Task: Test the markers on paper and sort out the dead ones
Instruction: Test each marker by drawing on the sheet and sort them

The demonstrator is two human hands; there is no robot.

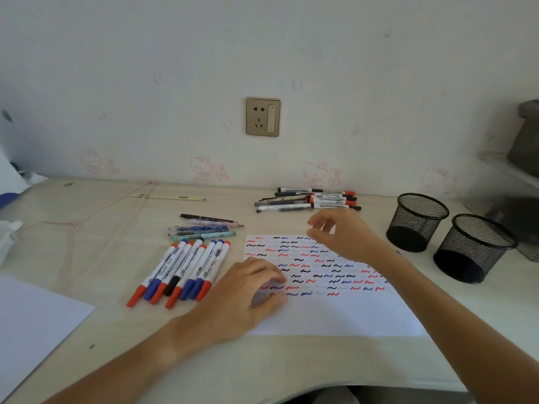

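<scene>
Our right hand (338, 237) hangs over the top of the test paper (335, 313) with loose, parted fingers and no marker in it. Our left hand (248, 293) rests on the paper's left edge, fingers curled down together. Rows of red, blue and black squiggles fill the top half, so we think lots of testing is done. Whiteboard markers (182, 272) lie left, thin pens (204, 227) behind them, another pile (309, 199) far back. Both mesh cups (417, 221) look empty, so sorting seems unfinished.
</scene>
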